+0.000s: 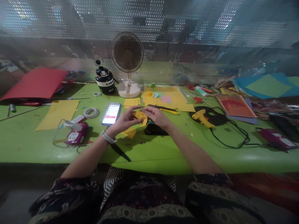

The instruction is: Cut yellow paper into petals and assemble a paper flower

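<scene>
A rounded piece of yellow paper (142,117) is held up between my two hands over the table's middle. My left hand (127,120) is closed on its left side, thumb below and fingers curved over the top. My right hand (159,117) pinches the paper's upper right edge; its fingertips are partly hidden. Under my right hand lies a black object (157,129) whose kind I cannot make out. Just beyond it rests a slim black and yellow tool (169,110). A small yellow paper scrap (130,133) lies below my left hand.
A phone (111,114), tape roll (91,112) and purple power strip (78,134) are on the left. Behind stand a fan (129,90) and a dark bottle (106,83). A yellow glue gun (202,118) with trailing cable lies right, near coloured sheets (237,106).
</scene>
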The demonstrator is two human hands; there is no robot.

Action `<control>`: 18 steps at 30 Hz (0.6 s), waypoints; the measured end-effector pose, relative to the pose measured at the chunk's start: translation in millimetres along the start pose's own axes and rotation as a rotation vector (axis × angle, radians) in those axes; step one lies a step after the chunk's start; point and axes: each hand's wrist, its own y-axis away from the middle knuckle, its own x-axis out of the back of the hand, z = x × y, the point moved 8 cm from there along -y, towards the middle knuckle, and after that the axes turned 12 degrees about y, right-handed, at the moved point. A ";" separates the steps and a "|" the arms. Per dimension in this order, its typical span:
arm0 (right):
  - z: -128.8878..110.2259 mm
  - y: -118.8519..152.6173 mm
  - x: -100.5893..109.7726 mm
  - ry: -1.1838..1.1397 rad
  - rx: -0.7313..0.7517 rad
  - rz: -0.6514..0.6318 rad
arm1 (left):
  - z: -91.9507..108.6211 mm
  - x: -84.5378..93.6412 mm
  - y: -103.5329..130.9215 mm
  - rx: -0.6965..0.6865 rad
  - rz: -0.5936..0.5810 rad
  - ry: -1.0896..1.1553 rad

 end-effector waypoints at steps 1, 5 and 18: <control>0.2 -0.2 1.0 0.000 -0.007 -0.007 | -0.7 1.7 -0.7 0.004 0.000 0.002; -1.0 -0.5 5.5 0.051 0.008 0.009 | -1.3 10.8 -3.3 -0.024 0.037 0.015; -9.2 3.8 10.7 0.128 -0.003 0.086 | -13.0 18.6 -4.1 0.080 0.121 0.124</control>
